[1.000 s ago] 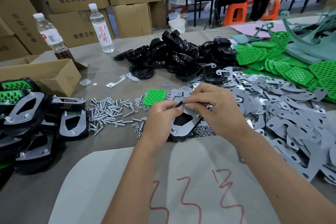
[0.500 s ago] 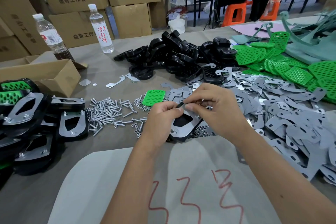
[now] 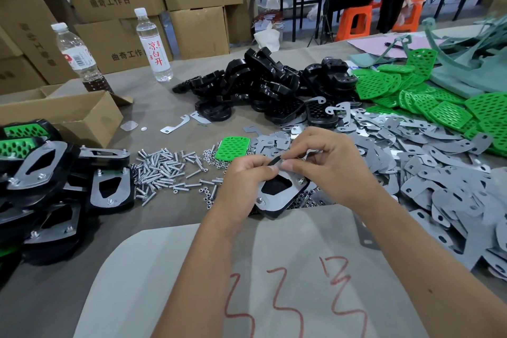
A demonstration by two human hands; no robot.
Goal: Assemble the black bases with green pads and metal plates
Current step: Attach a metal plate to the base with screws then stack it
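Left hand: your left hand (image 3: 247, 184) grips the far-left edge of the black base (image 3: 279, 210), fingers curled round it, holding it tilted above the worktop (image 3: 170, 217).
Right hand: your right hand (image 3: 326, 164) pinches something small at the far end of the base – too small to name – its fingertips (image 3: 286, 164) touching your left thumb.
Piece in hand: a metal plate (image 3: 270, 200) lies on the base, with screw ends standing up through it near your left palm.
Screws: a loose pile of screws (image 3: 164, 170) lies left of your hands, with small nuts (image 3: 216, 163) just beyond.
Green pad: one green pad (image 3: 232, 147) lies flat just beyond your left hand.
Far supplies: black bases heap (image 3: 263, 85) at the far centre; green pads pile (image 3: 428, 96) at the far right.
Plates: loose metal plates (image 3: 428, 173) spread across the right.
Finished pieces: assembled units (image 3: 55, 181) are stacked at the left, beside a cardboard box (image 3: 68, 115).
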